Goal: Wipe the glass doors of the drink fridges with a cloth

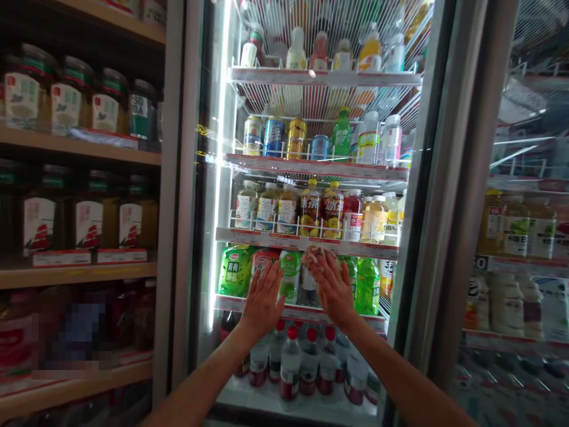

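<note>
Both my hands are raised in front of the glass door (278, 173) of a lit drinks fridge. My left hand (263, 299) lies flat against or just before the glass, fingers stretched upward, with nothing in it. My right hand (332, 286) presses a small crumpled pale cloth (315, 255) to the glass under its fingertips; the cloth is blurred and mostly covered. Behind the hands, inside the fridge, stand a green drink bottle (290, 276) and a large green jug (235, 270). Reflections show on the glass.
Fridge shelves hold cans (296, 138), tea bottles (310, 207) and, at the bottom, red-capped bottles (291, 362). A metal door frame (462, 196) stands right, beside another drinks fridge. Left, wooden shelves (84, 274) carry more bottles (66, 104). A patch there is pixelated.
</note>
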A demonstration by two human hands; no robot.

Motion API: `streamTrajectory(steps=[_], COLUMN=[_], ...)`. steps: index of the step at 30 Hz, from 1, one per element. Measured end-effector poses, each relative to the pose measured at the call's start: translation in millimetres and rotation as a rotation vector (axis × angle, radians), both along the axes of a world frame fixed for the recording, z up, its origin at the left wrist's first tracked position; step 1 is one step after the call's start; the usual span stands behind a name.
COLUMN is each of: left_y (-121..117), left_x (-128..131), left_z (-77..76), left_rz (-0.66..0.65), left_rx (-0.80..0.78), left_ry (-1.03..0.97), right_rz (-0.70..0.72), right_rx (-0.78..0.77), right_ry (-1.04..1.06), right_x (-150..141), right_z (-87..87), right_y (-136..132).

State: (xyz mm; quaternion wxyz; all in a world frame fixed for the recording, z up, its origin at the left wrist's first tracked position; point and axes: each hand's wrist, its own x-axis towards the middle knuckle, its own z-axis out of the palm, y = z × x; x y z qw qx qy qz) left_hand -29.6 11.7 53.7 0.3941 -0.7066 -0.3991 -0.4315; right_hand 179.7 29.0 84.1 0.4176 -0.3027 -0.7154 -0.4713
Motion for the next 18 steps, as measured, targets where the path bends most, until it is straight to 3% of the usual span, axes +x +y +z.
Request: streamTrajectory(steps=[3, 5, 9, 11, 15, 18], left_y=[0, 1, 0, -1, -5, -6], left_x=[-8, -13, -20, -23, -25, -25], left_z=[-7.5, -14.6, -28.7, -35.1, -45.5, -50.3], left_rz=[0.03, 0.047, 0.078, 0.088, 0.103, 0.104], left_rx=[0.002, -0.005, -0.015, -0.024, -0.062, -0.08], left_ry=[-0.007, 0.003, 0.015, 0.012, 0.005, 0.003], right_rz=[0.04, 0.033, 0.006, 0.01, 0.048, 0.047], right_rx=[-0.04, -0.049, -0.019, -0.035, -0.091, -0.094], right_ry=[-0.284, -0.256, 0.038, -0.013, -0.309, -0.238], right_x=[-7, -11, -21, -26, -35, -40], right_z=[-12.7, -8.5, 6.9, -2.9, -34.7, -25.2], right_y=[-1, -2, -2, -3, -3, 0])
